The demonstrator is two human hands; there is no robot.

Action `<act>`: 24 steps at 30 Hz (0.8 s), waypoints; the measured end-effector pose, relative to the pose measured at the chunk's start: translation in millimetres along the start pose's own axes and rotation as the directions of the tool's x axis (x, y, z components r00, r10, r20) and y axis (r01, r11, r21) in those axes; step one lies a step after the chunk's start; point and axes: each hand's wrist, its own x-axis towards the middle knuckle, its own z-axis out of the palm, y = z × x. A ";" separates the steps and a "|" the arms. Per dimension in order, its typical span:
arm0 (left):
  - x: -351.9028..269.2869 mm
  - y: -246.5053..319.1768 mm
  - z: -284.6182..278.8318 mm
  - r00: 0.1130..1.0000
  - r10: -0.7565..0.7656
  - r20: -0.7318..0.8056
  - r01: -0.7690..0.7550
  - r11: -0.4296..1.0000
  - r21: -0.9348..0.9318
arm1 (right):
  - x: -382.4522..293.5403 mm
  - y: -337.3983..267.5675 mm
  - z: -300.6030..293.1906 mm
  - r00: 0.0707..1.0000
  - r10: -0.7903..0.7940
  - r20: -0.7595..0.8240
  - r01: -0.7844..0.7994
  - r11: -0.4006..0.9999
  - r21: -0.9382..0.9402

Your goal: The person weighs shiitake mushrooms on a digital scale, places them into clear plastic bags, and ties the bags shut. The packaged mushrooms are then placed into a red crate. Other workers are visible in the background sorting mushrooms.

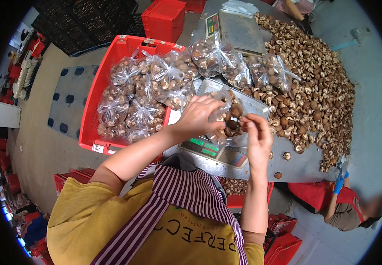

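An open clear plastic bag with brown mushrooms [232, 124] in it rests on a metal tray [259, 107], which lies on a digital scale [211, 150] with lit green displays. My left hand [200, 116] is closed on the bag's left rim, its thumb near the mouth. At the bag's right edge is my right hand [259, 134], fingers curled and thumb near them; whether it pinches the plastic is unclear. Several tied bags of mushrooms [211, 58] stand just beyond the tray.
A red plastic crate [88, 124] full of tied mushroom bags stands at the left. Loose mushrooms [317, 86] are heaped on the metal table [297, 172] at the right. Beyond is another scale [240, 31]. A person in blue gloves [339, 182] is at the lower right, another person [293, 10] at the top.
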 end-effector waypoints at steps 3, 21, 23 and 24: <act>-3.5 -12.6 6.2 0.994 -0.106 0.018 0.108 0.983 -0.145 | 10.6 27.2 9.9 0.991 -0.114 0.070 0.132 0.920 -0.369; -11.5 -24.9 -0.9 0.931 -0.359 -0.064 0.264 0.786 -0.559 | 53.7 90.6 -3.0 0.932 0.345 0.108 -0.333 0.936 -0.114; -10.1 -21.2 -5.4 0.924 -0.382 0.017 0.321 0.748 -0.580 | 56.6 68.8 7.3 0.800 0.560 0.215 -0.591 0.674 0.442; -8.5 -18.9 -4.9 0.925 -0.379 0.017 0.318 0.749 -0.581 | 60.4 74.5 10.1 0.805 0.536 0.255 -0.585 0.642 0.496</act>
